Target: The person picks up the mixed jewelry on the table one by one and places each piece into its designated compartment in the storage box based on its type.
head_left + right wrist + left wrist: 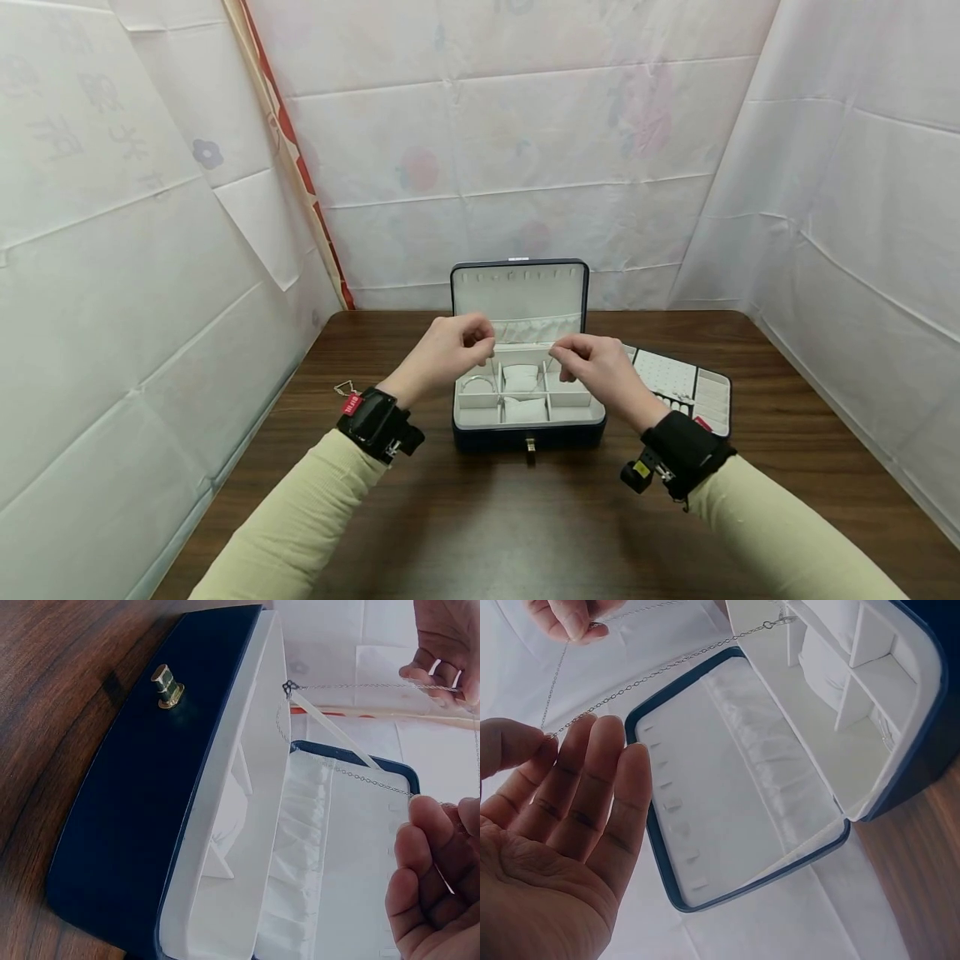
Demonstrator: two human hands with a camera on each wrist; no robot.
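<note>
A thin silver chain necklace (657, 671) with a small dark openwork pendant (290, 688) hangs between both hands, above an open navy jewelry box (487, 439). My left hand (459, 342) pinches one part of the chain between thumb and forefinger, its other fingers extended. Facing it, my right hand (596, 367) pinches another part with curled fingertips. The pendant dangles in the low part of the loop, over the box. White cushions (521, 377) sit in the middle compartments, and a silver bangle (477, 380) lies in a left one. Behind the hands stands the raised lid (517, 292), with a row of hooks and a gathered pocket.
To the right of the box lies a white jewelry tray (712, 400) holding small pieces. A small chain (345, 387) rests on the brown wooden table (480, 533) near my left wrist. White sheets (525, 167) surround the table at the back and sides.
</note>
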